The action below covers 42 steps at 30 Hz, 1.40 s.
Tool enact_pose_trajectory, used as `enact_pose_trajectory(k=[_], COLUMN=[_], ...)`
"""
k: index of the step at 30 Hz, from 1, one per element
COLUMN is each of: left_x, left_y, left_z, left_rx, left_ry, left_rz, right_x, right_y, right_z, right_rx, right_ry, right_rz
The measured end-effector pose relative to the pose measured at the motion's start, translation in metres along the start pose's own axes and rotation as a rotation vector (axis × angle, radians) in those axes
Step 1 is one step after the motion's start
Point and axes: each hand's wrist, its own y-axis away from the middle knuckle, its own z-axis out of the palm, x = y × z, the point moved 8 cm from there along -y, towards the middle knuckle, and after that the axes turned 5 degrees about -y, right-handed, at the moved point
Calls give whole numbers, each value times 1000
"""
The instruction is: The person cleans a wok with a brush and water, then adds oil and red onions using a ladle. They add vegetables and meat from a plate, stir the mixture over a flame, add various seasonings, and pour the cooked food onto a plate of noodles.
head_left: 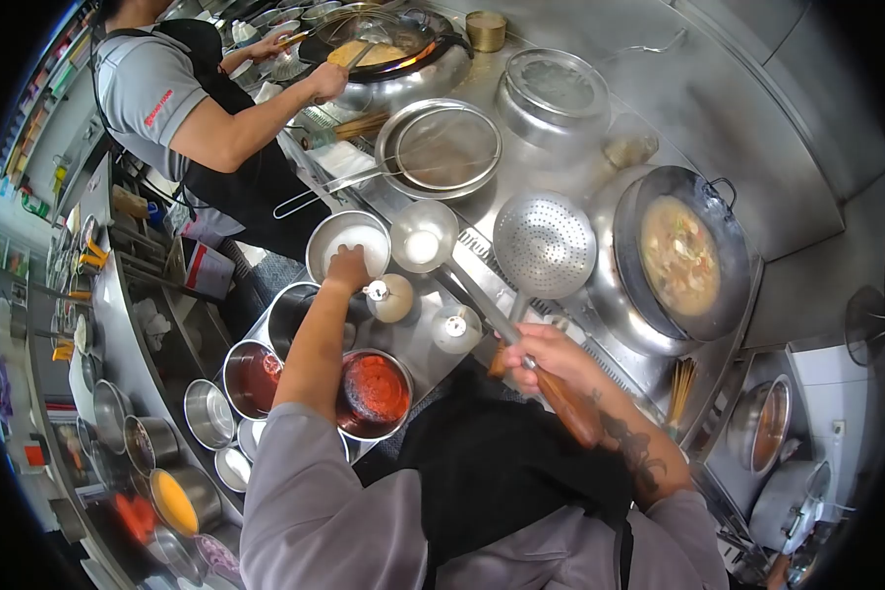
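Observation:
My left hand reaches into a metal bowl of white powder. Its fingers are bunched together at the powder, and their tips are hidden. In my right hand is a ladle, gripped by its wooden handle. The ladle's bowl rests beside the powder bowl with a white mound in it. A perforated skimmer lies to its right, its handle passing behind the ladle's shaft. Two bottles with white tops stand close to my left forearm.
A wok of soupy food steams at right. Pots of red sauce and dark red liquid stand around my left arm. A strainer sits on a pot ahead. At upper left another person works at a second wok.

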Motion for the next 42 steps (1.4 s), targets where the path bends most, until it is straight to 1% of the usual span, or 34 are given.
enact_pose_trajectory(k=[4,14,22,32,34,35,37,38,39,41,42], left_x=[-2,1,6,-2,-11,-4,-5,10,17,55,61], left_y=[-4,-8,-11,-20,-20,-22,-18,-22,-21,-19,-17], left_z=[4,6,4,15,9,2,4,-15,-23,-39,-40], left_rx=[38,4,50,14,88,87,-55,-44,-50,-127,-121], left_ry=[53,101,55,97,246,238,1090,1131,1128,1117,1118], left_rz=[-13,-30,24,6,-53,-40,-320,-153,-155,164,160], right_x=[2,1,1,0,0,0,-1,-1,1,1,-1], right_y=[-2,-1,0,1,1,1,2,1,1,1,1], right_z=[0,2,3,0,2,2,-2,-3,-3,-2,-1], right_rx=[0,24,26,25,26,29,36,29,20,18,16], right_ry=[4,27,13,6,-6,-6,-15,-10,-1,6,16], right_rz=[7,-1,-9,-6,-16,-15,-20,-27,-29,-23,-26])
